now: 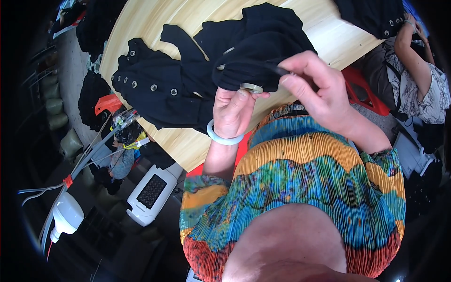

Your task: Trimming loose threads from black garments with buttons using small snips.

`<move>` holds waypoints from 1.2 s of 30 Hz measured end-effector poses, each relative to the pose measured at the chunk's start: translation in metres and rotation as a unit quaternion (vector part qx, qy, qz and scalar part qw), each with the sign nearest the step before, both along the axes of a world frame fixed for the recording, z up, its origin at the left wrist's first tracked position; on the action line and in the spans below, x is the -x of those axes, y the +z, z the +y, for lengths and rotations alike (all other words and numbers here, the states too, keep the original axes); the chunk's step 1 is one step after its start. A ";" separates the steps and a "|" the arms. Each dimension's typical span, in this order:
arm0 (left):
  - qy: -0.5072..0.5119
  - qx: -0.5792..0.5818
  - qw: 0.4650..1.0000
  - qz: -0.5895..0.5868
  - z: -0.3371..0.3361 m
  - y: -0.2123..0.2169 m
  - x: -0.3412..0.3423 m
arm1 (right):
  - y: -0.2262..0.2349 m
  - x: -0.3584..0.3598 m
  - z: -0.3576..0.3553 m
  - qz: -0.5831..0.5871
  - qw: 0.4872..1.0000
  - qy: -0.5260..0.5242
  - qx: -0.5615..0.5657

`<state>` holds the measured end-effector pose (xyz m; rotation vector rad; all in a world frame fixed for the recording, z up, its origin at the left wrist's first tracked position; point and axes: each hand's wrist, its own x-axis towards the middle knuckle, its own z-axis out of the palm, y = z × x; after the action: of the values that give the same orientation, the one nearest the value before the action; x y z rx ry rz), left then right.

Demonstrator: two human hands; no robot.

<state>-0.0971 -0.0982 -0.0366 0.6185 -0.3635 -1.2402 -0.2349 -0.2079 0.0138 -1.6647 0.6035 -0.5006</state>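
A black garment lies bunched on the wooden table, its near edge lifted toward me. My left hand, wearing a pale bangle, is closed on that edge. Thumb and fingers pinch it beside a large round button with a shiny rim. Just right of the button, my right hand is raised with thumb and index finger nearly together. Something small and dark shows at its fingertips, too unclear to name. Further left, black cloth with a row of round, metallic-looking buttons is spread flat; whether it joins the bunched garment is hidden.
The pale wooden table curves around the work. At right, a person handles another black buttoned garment, near a red stool. A white bulb on a pole and a white appliance stand lower left.
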 end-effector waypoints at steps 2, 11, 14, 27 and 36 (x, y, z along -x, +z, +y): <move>0.005 -0.012 1.000 0.011 0.002 0.000 0.000 | -0.004 -0.004 -0.003 -0.045 0.996 -0.074 -0.036; 0.015 -0.033 0.999 0.009 0.004 -0.004 -0.001 | -0.006 -0.002 -0.010 -0.072 0.996 -0.025 -0.052; -0.002 -0.046 0.998 -0.043 0.000 0.007 0.002 | -0.013 -0.010 -0.007 -0.042 0.999 0.016 0.005; 0.003 -0.177 0.976 -0.127 -0.003 -0.003 -0.001 | -0.061 0.002 -0.037 0.007 0.976 -0.121 -0.183; -0.147 -0.012 0.832 -0.535 -0.025 -0.010 0.033 | -0.078 -0.008 -0.084 0.148 0.988 -0.011 -0.030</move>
<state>-0.1303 -0.1229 -0.0468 1.2960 -1.4257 -1.0725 -0.2274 -0.2924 -0.0637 -1.6886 0.8470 -0.2477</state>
